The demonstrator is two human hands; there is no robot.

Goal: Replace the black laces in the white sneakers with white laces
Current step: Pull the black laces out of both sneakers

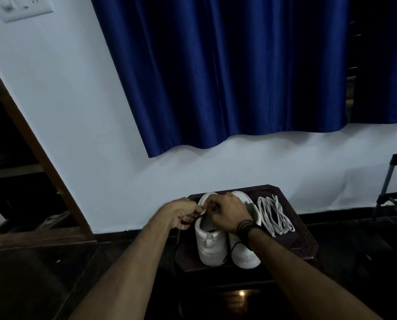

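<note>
Over the left sneaker (210,241), both hands (181,215) (230,214) pinch its black lace (201,215).

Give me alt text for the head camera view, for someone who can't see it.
Two hands work a black lace at the left of two white sneakers on a dark table. White laces lie to the right, below a blue curtain.

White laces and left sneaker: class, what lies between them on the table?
In the head view, the right sneaker stands between the left sneaker and the white laces.
</note>
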